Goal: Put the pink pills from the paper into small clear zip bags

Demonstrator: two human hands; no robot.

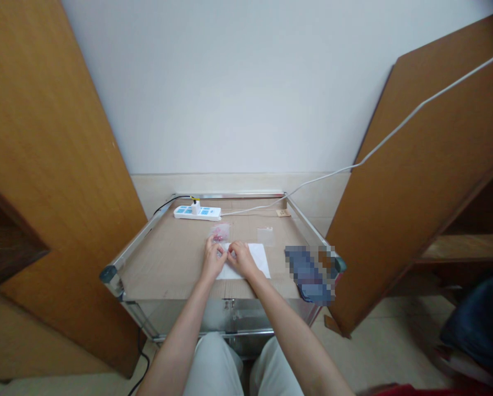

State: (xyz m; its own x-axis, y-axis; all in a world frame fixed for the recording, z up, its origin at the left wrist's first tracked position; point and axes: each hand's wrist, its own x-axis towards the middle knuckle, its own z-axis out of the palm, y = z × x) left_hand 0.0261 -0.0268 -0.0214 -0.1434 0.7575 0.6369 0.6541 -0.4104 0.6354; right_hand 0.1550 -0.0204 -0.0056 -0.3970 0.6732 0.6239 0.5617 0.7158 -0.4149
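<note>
light soft and diffuse; pale wall (246, 88) brightest. shelf recess (7, 253) at left in deep shadow; faint glints on metal rail (246, 195). wide-angle distortion: brown panels (65, 192) splay outward. dark fabric (477, 330), lower right, blurred. blocky mosaic masks bluish item (308, 272).

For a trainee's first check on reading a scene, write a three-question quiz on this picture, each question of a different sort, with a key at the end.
1. Multiple choice. The left hand and right hand are close together. Over what?
A. A white sheet
B. A wooden tray
C. A striped towel

2. True or false. A white plug sits in the power strip.

3. Fill in the blank. The clear packet with red showing lies beyond the ____ hand, from where the person sits.

Key: 1. A. 2. True. 3. Left.
</note>
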